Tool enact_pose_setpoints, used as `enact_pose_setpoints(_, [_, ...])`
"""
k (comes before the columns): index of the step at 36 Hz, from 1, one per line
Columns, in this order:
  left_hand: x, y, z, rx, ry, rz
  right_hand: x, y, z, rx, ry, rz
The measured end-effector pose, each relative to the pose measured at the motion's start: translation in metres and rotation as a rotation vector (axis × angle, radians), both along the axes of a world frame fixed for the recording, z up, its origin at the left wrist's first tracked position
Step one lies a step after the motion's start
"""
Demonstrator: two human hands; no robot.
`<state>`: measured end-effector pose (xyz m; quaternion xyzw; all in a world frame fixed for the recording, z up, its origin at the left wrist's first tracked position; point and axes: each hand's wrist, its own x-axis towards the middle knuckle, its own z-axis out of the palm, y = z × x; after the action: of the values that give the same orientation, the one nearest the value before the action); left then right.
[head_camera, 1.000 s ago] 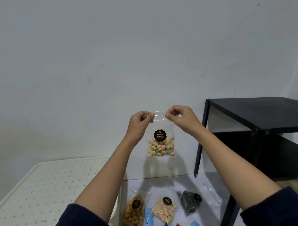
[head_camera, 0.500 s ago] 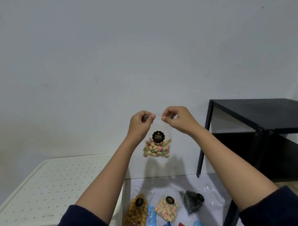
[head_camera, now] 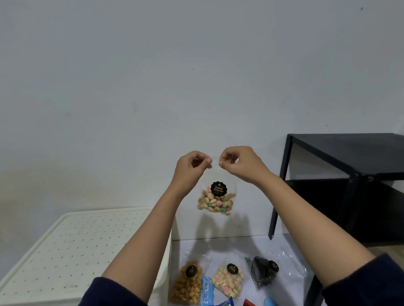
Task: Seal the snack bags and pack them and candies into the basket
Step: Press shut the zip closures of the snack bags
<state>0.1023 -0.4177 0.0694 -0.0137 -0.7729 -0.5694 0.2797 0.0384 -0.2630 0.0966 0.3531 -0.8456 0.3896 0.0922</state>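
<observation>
Clear plastic snack bag [head_camera: 217, 199] held up in mid-air by both hands, in front of the grey wall [head_camera: 148, 86].
L hand [head_camera: 192, 167] & R hand [head_camera: 239, 163] each pinch the bag's top edge w/ thumb + forefinger, close together, other fingers curled. Bag hangs below them, tan & pastel biscuits bunched at the bottom, black round label on the front. Can't tell if its top is sealed. Lower down, on the pale surface [head_camera: 222, 246], lie side by side: orange-snack bag [head_camera: 187, 285], pastel-biscuit bag [head_camera: 228, 281], dark-cookie bag [head_camera: 263, 273]. Blue & red wrapped candies [head_camera: 207, 292] sit just nearer, partly cut off by the frame edge. White perforated box [head_camera: 62, 249] on the L, black shelf [head_camera: 357, 159] on the R.
</observation>
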Motion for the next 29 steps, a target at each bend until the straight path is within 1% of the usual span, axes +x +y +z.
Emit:
enact_pose_setpoints(4, [0.0, 0.002, 0.002, -0.044, -0.012, -0.021, 0.003, -0.001, 0.002, 0.069, 0.021, 0.022])
enact_pose_setpoints(10, [0.003, 0.001, 0.008, -0.042, -0.044, -0.092, 0.003, 0.001, 0.007, 0.164, 0.146, 0.006])
enact_pose_setpoints(19, [0.009, -0.002, 0.009, -0.051, -0.065, -0.095, 0.008, 0.006, 0.008, 0.136, 0.066, 0.048])
enact_pose_setpoints(24, [0.012, -0.004, 0.007, -0.063, -0.102, -0.112, 0.008, 0.0, 0.005, 0.199, 0.14, 0.052])
enact_pose_setpoints(27, [0.011, -0.003, 0.009, -0.05, -0.099, -0.093, 0.009, -0.004, 0.005, 0.183, 0.173, 0.031])
enact_pose_setpoints(29, [0.009, -0.004, 0.01, -0.031, -0.087, -0.072, 0.008, -0.003, 0.007, 0.157, 0.158, 0.03])
